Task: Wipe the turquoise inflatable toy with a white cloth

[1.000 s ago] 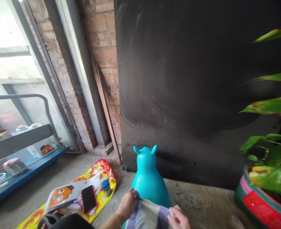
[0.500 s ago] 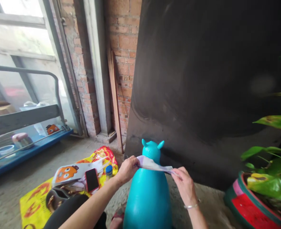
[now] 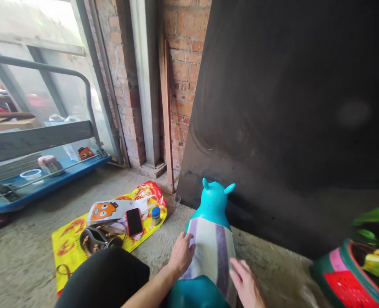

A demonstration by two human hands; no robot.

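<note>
Writing: small dark marks on the white carrier bag (image 3: pixel 121 209), too small to read; it bears one orange cartoon face in a dark hat, and a matching face shows on the blue platform trolley (image 3: pixel 80 168) near its right end. Yellow plastic sheet (image 3: pixel 67 233) has red shrimp-like prints, no words legible. Counts: one striped cloth (image 3: pixel 207 244), woven, pale with two purple bands, draped across the back of one turquoise inflatable animal toy (image 3: pixel 214 199), smooth and glossy, two ears up, head beyond the cloth's far edge. Left hand (image 3: pixel 181 254) half open, fingers loosely bent, resting on the cloth's left edge, nothing pinched. Right hand (image 3: pixel 245 280) open, fingers a little apart, at the cloth's right edge; contact there, cannot tell. On the sheet: one red-edged phone (image 3: pixel 134 222), black screen, near the lower right edge; one blue-capped jar (image 3: pixel 156 216) closer to the right end; one brown handbag (image 3: pixel 94 239) by the lower edge, just beside a black-clad knee (image 3: pixel 105 278). Trolley carries one white round tub (image 3: pixel 31 175) and one pink-topped container (image 3: pixel 50 165). Rough concrete floor (image 3: pixel 31 261), one potted plant in a green pot (image 3: pixel 346 278) with red and pink patches, far right.
</note>
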